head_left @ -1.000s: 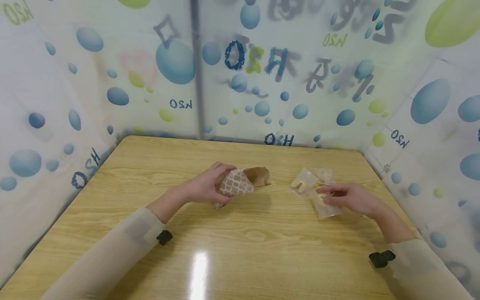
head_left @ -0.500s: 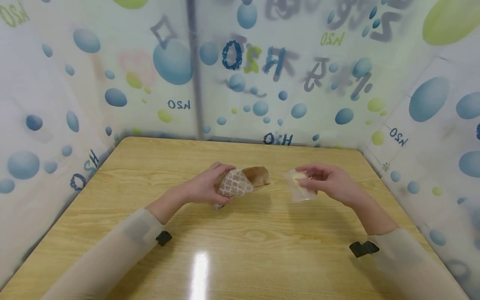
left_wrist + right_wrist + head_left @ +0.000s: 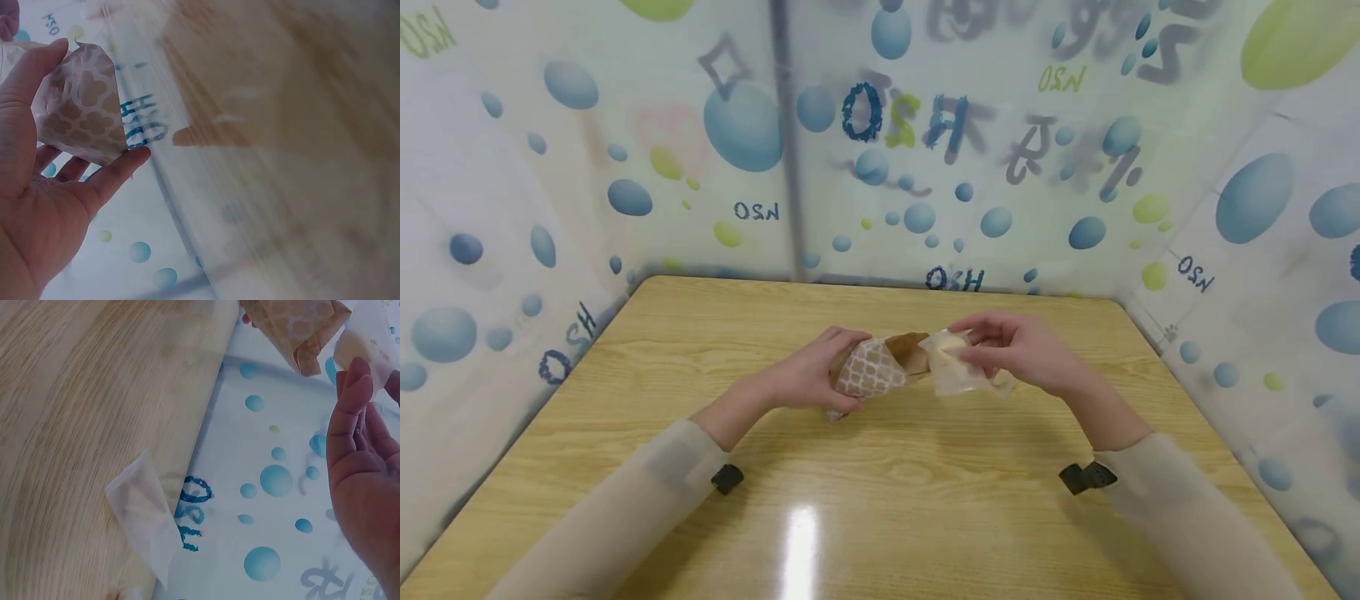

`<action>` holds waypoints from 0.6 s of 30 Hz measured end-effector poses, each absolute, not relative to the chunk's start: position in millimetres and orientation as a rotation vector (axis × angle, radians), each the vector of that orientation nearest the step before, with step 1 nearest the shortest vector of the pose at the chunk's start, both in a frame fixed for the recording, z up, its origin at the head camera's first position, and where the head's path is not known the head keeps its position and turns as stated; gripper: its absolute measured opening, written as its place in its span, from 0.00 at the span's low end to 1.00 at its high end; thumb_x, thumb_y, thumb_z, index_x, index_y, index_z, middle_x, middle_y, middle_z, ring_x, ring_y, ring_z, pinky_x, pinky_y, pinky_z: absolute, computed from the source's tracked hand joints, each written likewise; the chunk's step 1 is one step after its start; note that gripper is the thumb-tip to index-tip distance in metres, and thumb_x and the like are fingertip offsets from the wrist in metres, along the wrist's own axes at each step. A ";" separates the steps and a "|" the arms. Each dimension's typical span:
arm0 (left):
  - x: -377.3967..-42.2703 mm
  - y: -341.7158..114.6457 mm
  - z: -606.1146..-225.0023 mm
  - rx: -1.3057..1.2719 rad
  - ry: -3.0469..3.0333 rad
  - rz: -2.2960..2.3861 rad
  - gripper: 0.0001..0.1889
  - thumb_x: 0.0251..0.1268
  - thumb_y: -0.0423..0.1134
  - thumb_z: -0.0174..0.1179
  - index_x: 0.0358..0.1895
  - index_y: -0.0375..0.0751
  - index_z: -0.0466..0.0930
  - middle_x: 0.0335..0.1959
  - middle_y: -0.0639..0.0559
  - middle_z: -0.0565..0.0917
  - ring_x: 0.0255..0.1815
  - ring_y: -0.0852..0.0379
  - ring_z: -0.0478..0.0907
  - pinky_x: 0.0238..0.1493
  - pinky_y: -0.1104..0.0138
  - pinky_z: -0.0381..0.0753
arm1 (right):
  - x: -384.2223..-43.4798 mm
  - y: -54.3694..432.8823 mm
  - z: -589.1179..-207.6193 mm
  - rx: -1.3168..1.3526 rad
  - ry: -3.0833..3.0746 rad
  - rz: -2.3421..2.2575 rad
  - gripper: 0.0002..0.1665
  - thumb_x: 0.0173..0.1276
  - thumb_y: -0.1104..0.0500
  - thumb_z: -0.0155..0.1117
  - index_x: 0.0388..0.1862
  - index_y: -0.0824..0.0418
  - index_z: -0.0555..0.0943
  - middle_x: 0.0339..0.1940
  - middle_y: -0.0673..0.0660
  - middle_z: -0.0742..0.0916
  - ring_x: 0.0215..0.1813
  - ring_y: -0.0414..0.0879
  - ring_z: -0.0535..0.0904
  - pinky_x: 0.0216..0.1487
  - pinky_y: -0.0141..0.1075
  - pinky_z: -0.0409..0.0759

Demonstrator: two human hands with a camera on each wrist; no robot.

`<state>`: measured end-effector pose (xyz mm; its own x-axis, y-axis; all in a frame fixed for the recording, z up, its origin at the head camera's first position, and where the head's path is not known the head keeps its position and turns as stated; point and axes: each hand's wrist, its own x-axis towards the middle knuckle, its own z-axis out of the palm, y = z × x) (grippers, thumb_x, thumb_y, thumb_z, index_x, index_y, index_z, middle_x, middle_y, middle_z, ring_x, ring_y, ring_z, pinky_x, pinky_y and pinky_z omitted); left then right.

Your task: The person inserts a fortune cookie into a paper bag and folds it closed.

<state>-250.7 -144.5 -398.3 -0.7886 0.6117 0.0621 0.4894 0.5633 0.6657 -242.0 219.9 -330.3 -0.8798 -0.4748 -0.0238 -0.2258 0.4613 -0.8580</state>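
My left hand [image 3: 812, 371] grips a brown paper bag [image 3: 872, 371] with a white lattice pattern. It lies on its side, with its mouth towards the right. In the left wrist view, the thumb and fingers hold the bag [image 3: 87, 106] from both sides. My right hand [image 3: 1018, 350] pinches a clear packet [image 3: 953, 371] holding a pale piece that looks like a fortune cookie. This packet is right at the bag's mouth, overlapping its edge in the head view. Another clear packet [image 3: 1003, 384] shows partly below the right hand; the right wrist view shows a packet [image 3: 140, 512] on the table.
The wooden table [image 3: 880, 500] runs back to a printed curtain wall [image 3: 880, 208] with blue and green drops. Similar walls stand at left and right. A sliver of another pale thing [image 3: 131, 595] shows at the bottom of the right wrist view.
My right hand has picked up a packet on the right and carried it left to the bag's mouth. The left hand and the bag have stayed in place.
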 end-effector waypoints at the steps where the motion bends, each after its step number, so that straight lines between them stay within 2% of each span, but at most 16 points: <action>1: -250.7 -144.3 -398.1 0.931 2.617 1.034 0.56 0.58 0.45 0.85 0.86 0.45 0.60 0.73 0.40 0.70 0.70 0.44 0.74 0.74 0.41 0.78 | -243.2 217.3 -330.7 -0.600 2.457 -1.379 0.24 0.78 0.50 0.75 0.70 0.51 0.84 0.51 0.59 0.90 0.36 0.57 0.85 0.37 0.41 0.87; 2: -250.8 -144.0 -398.1 0.934 2.616 1.031 0.56 0.58 0.45 0.85 0.86 0.45 0.60 0.74 0.40 0.70 0.70 0.44 0.74 0.74 0.41 0.78 | -244.3 214.7 -331.3 -0.604 2.465 -1.371 0.24 0.78 0.50 0.75 0.69 0.50 0.85 0.50 0.59 0.89 0.36 0.60 0.84 0.35 0.41 0.86; 5: -250.9 -142.7 -397.7 0.937 2.614 1.026 0.56 0.58 0.45 0.85 0.86 0.44 0.59 0.74 0.40 0.70 0.70 0.44 0.74 0.74 0.42 0.78 | -247.3 209.0 -332.2 -0.612 2.488 -1.346 0.22 0.78 0.49 0.74 0.69 0.47 0.86 0.48 0.58 0.89 0.34 0.59 0.81 0.31 0.40 0.82; 8: -250.1 -141.8 -396.9 0.940 2.612 1.022 0.56 0.58 0.44 0.85 0.87 0.43 0.59 0.74 0.40 0.70 0.70 0.44 0.73 0.75 0.42 0.78 | -250.0 204.5 -332.4 -0.610 2.501 -1.332 0.22 0.79 0.47 0.73 0.69 0.44 0.86 0.48 0.57 0.88 0.33 0.54 0.79 0.30 0.39 0.79; 9: -249.8 -141.5 -396.6 0.942 2.613 1.020 0.56 0.57 0.43 0.85 0.87 0.42 0.59 0.74 0.40 0.70 0.70 0.44 0.73 0.75 0.43 0.78 | -250.7 203.1 -332.2 -0.604 2.504 -1.331 0.22 0.79 0.46 0.73 0.69 0.44 0.86 0.48 0.56 0.88 0.34 0.50 0.78 0.30 0.38 0.78; 14: -250.0 -140.3 -397.1 0.965 2.618 1.012 0.56 0.57 0.43 0.85 0.86 0.44 0.59 0.74 0.41 0.70 0.71 0.44 0.72 0.75 0.42 0.77 | -254.4 197.5 -333.4 -0.573 2.511 -1.378 0.23 0.78 0.46 0.74 0.69 0.43 0.86 0.52 0.55 0.88 0.38 0.47 0.79 0.34 0.36 0.78; 18: -250.4 -139.7 -397.6 0.971 2.611 1.011 0.56 0.57 0.43 0.84 0.87 0.45 0.58 0.75 0.41 0.69 0.73 0.44 0.71 0.76 0.42 0.76 | -256.4 194.5 -336.0 -0.576 2.527 -1.424 0.23 0.78 0.48 0.75 0.69 0.44 0.87 0.53 0.54 0.88 0.41 0.50 0.80 0.36 0.35 0.77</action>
<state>-250.4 -139.7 -397.6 -0.7712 0.6332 0.0659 0.5125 0.5560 0.6544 -256.4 194.5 -336.0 -0.9078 -0.4185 0.0291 -0.2417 0.4650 -0.8517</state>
